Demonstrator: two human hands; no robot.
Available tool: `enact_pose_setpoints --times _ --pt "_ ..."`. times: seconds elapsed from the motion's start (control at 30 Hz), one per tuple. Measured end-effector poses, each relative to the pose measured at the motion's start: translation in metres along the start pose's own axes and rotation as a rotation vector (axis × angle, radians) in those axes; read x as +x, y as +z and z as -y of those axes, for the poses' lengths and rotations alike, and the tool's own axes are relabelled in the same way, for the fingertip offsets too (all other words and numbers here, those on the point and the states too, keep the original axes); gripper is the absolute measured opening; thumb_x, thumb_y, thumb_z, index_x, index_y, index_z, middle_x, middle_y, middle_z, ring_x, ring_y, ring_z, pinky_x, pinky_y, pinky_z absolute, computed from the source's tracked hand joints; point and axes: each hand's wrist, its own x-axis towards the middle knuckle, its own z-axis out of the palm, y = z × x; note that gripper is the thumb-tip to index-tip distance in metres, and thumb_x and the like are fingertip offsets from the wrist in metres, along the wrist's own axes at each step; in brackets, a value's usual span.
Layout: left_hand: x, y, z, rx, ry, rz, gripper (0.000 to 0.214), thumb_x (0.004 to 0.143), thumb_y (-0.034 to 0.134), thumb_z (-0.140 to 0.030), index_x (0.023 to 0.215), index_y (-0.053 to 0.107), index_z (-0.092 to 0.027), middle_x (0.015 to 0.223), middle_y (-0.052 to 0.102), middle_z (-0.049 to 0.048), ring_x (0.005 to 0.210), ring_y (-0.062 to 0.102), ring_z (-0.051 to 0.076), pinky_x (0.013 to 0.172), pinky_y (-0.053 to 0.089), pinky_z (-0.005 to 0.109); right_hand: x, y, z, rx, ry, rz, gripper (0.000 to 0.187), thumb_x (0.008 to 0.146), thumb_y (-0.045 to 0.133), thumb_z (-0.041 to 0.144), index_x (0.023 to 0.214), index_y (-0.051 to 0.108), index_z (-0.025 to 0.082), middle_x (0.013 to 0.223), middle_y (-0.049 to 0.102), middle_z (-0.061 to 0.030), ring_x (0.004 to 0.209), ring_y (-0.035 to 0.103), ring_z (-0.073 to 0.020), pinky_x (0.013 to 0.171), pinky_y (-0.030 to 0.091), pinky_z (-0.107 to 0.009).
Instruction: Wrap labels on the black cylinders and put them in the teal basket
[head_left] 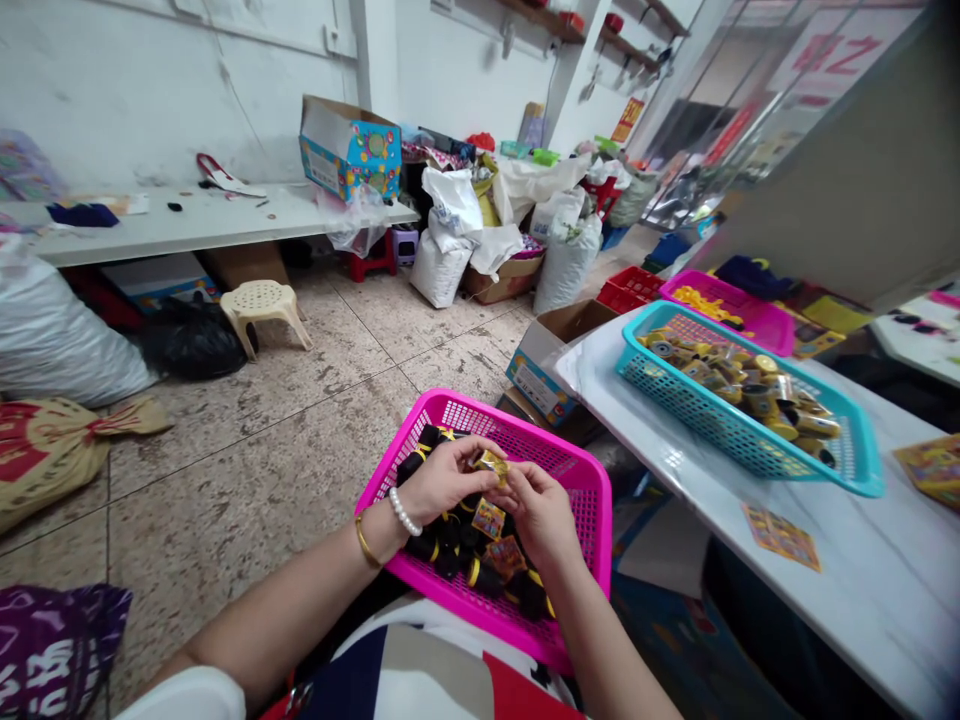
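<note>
A: What is in the hands of the person?

B: It is one small shiny yellow piece [493, 464], held above the pink basket [536, 440]. The left hand [448, 478] has its thumb and fingers pressed on one side of it, and the right hand [541, 508] pinches it from the other side with the fingertips. Its exact kind is unclear, because the fingers cover a part

A: And what lies below?

B: In the pink basket there are black cylinders [489, 580] with yellow bands, mixed with printed cards [489, 518]. On the marble-patterned table [862, 580], at the right, stands a turquoise basket [697, 425] with many yellow cylinders [761, 400]

A: What could go wrong from here?

B: The piece looks smooth, so if one hand loosens too early, it may slip and fall among the black cylinders. A too strong pinch could dent it, if its wall is thin. The pearl bracelet [405, 512] might catch on something, if the left wrist goes lower. Also, the support of the pink basket is not visible; if the knees carry it, a sudden movement could tip it
</note>
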Motion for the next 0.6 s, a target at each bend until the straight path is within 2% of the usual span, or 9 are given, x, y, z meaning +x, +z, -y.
enact_pose_setpoints --times 0.07,0.13,0.2,0.33,0.43,0.53,0.6 --pt "0.001 -0.002 0.000 0.047 -0.021 0.003 0.043 0.069 0.077 -0.032 0.106 0.061 -0.015 0.086 0.060 0.0017 0.081 0.056 0.014 0.075 0.045 0.026 0.002 0.000 -0.001 0.050 0.006 -0.005 0.025 0.069 0.078 0.038 0.079 0.067 0.018 0.076 0.071 -0.0009 0.067 0.068 -0.0162 0.069 0.058 -0.033" --pt "0.002 -0.004 0.001 0.099 -0.049 -0.050 0.047 0.072 0.074 -0.036 0.111 0.059 -0.014 0.084 0.059 0.0016 0.077 0.055 0.013 0.070 0.044 0.026 0.001 -0.001 0.000 -0.008 -0.042 -0.045 0.024 0.069 0.079 0.035 0.082 0.067 0.018 0.079 0.072 -0.0007 0.069 0.068 -0.0151 0.070 0.058 -0.030" --pt "0.003 -0.005 0.002 0.148 -0.057 -0.098 0.041 0.076 0.070 -0.040 0.104 0.060 -0.012 0.082 0.059 0.0019 0.074 0.053 0.012 0.068 0.042 0.025 0.001 -0.001 0.001 -0.044 -0.061 -0.064 0.024 0.069 0.080 0.033 0.082 0.067 0.017 0.079 0.072 -0.0007 0.067 0.069 -0.0147 0.069 0.058 -0.029" --pt "0.005 -0.007 0.005 0.182 0.003 -0.078 0.036 0.071 0.074 -0.038 0.093 0.061 -0.013 0.085 0.061 0.0023 0.077 0.055 0.013 0.070 0.043 0.025 0.004 0.002 -0.001 0.154 0.111 0.027 0.028 0.066 0.081 0.036 0.078 0.066 0.016 0.073 0.072 -0.0026 0.065 0.069 -0.0148 0.068 0.058 -0.028" --pt "0.006 -0.012 0.007 0.070 -0.077 -0.026 0.035 0.072 0.073 -0.041 0.089 0.060 -0.013 0.077 0.059 0.0001 0.065 0.052 0.009 0.060 0.040 0.021 0.005 0.001 -0.004 0.213 0.176 0.046 0.029 0.066 0.082 0.037 0.077 0.064 0.016 0.071 0.071 -0.0025 0.065 0.069 -0.0138 0.066 0.058 -0.025" --pt "0.006 -0.014 0.009 -0.027 -0.173 -0.002 0.037 0.074 0.070 -0.047 0.083 0.059 -0.013 0.067 0.055 -0.0025 0.050 0.043 0.004 0.046 0.030 0.018 0.001 -0.003 -0.003 0.120 0.168 0.095 0.027 0.074 0.075 0.042 0.083 0.064 0.019 0.073 0.070 -0.0012 0.063 0.069 -0.0146 0.062 0.057 -0.026" --pt "0.006 -0.011 0.012 -0.043 -0.234 -0.019 0.039 0.073 0.070 -0.049 0.077 0.056 -0.012 0.062 0.054 -0.0029 0.045 0.040 0.003 0.042 0.025 0.017 -0.004 -0.007 0.000 -0.025 0.072 0.134 0.028 0.077 0.072 0.039 0.098 0.065 0.023 0.087 0.070 -0.0020 0.070 0.069 -0.0156 0.067 0.057 -0.029"
